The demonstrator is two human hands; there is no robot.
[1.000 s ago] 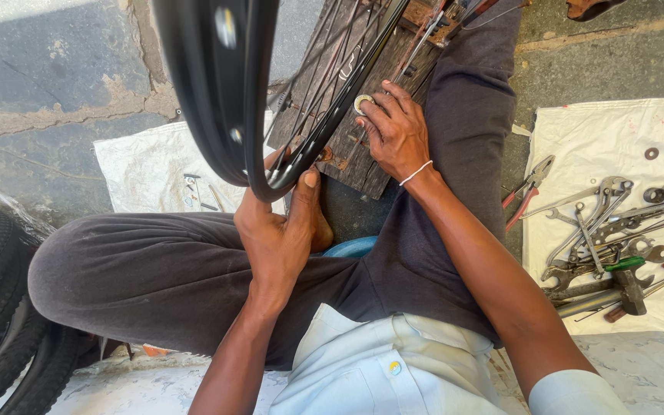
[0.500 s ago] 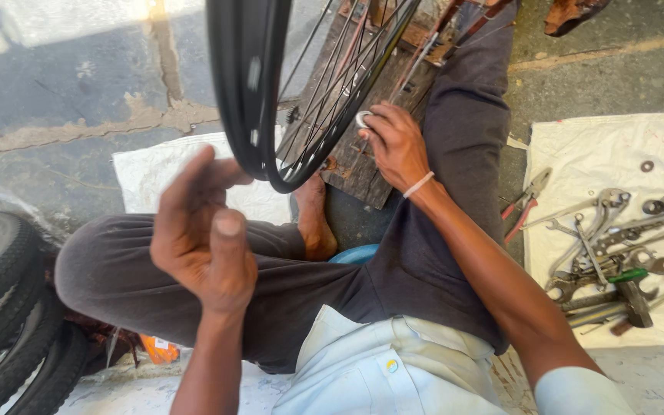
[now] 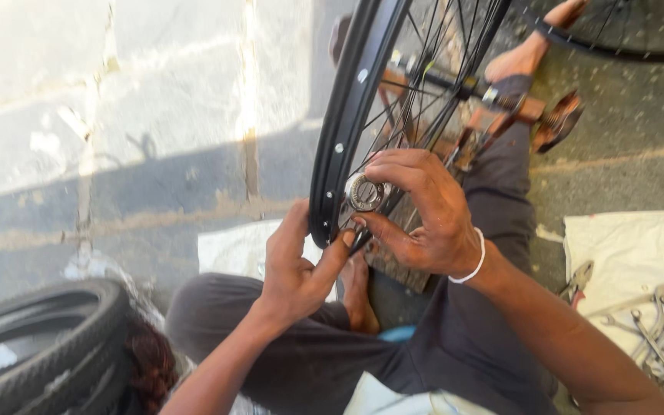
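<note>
A single head-worn camera looks steeply down, close over the lap, wheel rim (image 3: pixel 347 131) and pavement (image 3: pixel 117 115).

Black metal bicycle wheel rim (image 3: pixel 345 131) with thin dark spokes: upright, seen nearly edge-on, tilted slightly, its lower edge just above the seated person's lap. Small bolt heads dot the rim's inner face. Axle and hub sit high in frame, resting on a rusty stand. Round silver spoke-wrench ring (image 3: pixel 364 192): flat-faced, pressed against the spokes just inside the rim.
</note>
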